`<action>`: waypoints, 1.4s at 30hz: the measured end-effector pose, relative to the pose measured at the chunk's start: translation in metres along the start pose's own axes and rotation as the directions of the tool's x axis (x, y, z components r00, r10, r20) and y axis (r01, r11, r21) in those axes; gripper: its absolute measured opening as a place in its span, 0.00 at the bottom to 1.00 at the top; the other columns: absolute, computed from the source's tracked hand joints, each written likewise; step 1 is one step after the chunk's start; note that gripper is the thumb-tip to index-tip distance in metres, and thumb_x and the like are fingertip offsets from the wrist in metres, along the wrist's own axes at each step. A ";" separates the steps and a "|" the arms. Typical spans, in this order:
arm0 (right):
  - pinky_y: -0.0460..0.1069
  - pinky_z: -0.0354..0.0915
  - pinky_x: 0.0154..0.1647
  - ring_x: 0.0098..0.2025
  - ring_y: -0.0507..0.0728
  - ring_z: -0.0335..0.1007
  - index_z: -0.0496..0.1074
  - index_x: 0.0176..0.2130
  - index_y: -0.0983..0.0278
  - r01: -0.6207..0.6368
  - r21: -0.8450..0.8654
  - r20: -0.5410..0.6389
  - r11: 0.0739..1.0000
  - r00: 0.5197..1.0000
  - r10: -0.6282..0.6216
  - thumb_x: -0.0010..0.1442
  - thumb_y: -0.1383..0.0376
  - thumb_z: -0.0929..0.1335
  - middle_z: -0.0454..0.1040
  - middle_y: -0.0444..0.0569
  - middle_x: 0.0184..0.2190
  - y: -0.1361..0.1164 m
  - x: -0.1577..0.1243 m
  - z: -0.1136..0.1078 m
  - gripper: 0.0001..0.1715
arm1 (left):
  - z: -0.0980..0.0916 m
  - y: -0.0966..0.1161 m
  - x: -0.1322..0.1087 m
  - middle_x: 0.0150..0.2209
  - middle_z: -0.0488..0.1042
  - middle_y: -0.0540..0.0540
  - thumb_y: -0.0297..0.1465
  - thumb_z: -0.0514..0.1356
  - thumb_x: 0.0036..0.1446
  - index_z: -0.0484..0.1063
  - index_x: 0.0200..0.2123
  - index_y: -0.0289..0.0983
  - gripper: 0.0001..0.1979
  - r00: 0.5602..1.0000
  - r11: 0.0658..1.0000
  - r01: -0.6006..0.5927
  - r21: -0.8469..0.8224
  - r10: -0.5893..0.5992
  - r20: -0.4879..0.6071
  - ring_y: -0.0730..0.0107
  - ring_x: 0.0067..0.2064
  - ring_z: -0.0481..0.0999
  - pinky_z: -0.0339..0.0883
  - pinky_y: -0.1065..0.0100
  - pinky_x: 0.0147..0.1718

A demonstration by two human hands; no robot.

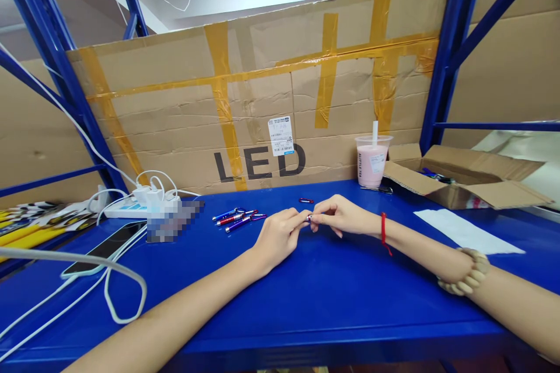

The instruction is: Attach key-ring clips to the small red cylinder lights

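Over the middle of the blue tabletop (350, 291), my left hand (280, 236) and my right hand (345, 215) meet at the fingertips. Pinched between them is a small shiny metal piece (309, 218) with a reddish-purple tint; fingers cover most of it. Just beyond the hands lies a small red piece (306, 200), too small to make out fully. Left of my left hand, several slim metallic tubes like keychain flashlights rest together, among them a blue one (226, 214), a red one (231, 220) and a purple one (238, 225) with a clip.
At left are a phone (105, 247), white cables (126, 322), and a power strip (131, 208). Behind stands a large cardboard sheet (175, 145). A pink drink cup (371, 166), an open cardboard box (450, 192) and a white paper (466, 230) are at right.
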State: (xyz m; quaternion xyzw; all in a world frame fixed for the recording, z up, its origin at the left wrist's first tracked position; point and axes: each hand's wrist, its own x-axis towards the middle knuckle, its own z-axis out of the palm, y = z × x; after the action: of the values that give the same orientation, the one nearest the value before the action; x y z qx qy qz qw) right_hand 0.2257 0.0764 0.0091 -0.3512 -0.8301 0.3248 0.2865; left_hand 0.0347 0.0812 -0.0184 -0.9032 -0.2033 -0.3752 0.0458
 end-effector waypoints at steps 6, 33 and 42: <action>0.39 0.53 0.11 0.12 0.44 0.56 0.68 0.26 0.71 -0.070 0.114 0.031 0.991 0.997 0.067 0.53 0.51 0.61 0.65 0.45 0.17 -0.001 0.002 0.005 0.24 | 0.001 -0.002 0.001 0.29 0.63 0.49 0.23 0.51 0.59 0.65 0.45 0.37 0.12 0.999 0.993 -0.020 0.115 0.023 -0.031 0.76 0.31 0.62 0.57 0.75 0.30; 0.40 0.53 0.13 0.15 0.44 0.57 0.71 0.36 0.69 -0.077 0.096 -0.300 0.992 0.948 0.103 0.45 0.54 0.68 0.70 0.49 0.28 0.006 0.008 0.001 0.23 | -0.004 0.009 0.010 0.38 0.66 0.58 0.27 0.50 0.62 0.64 0.40 0.41 0.06 0.888 0.887 0.444 0.126 -0.454 0.070 0.78 0.38 0.67 0.55 0.79 0.29; 0.41 0.53 0.13 0.15 0.44 0.58 0.73 0.34 0.69 -0.024 0.078 -0.307 0.997 0.951 0.047 0.45 0.55 0.68 0.70 0.50 0.33 0.011 0.009 0.000 0.20 | -0.002 0.009 0.010 0.40 0.65 0.57 0.27 0.50 0.61 0.63 0.42 0.41 0.07 0.895 0.897 0.417 0.150 -0.434 0.106 0.77 0.40 0.66 0.58 0.78 0.32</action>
State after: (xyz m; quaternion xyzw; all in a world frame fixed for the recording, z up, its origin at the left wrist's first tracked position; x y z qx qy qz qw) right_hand 0.2246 0.0887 0.0033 -0.4019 -0.7562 0.3015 0.4192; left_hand 0.0436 0.0754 -0.0096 -0.8557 -0.4215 -0.3003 0.0043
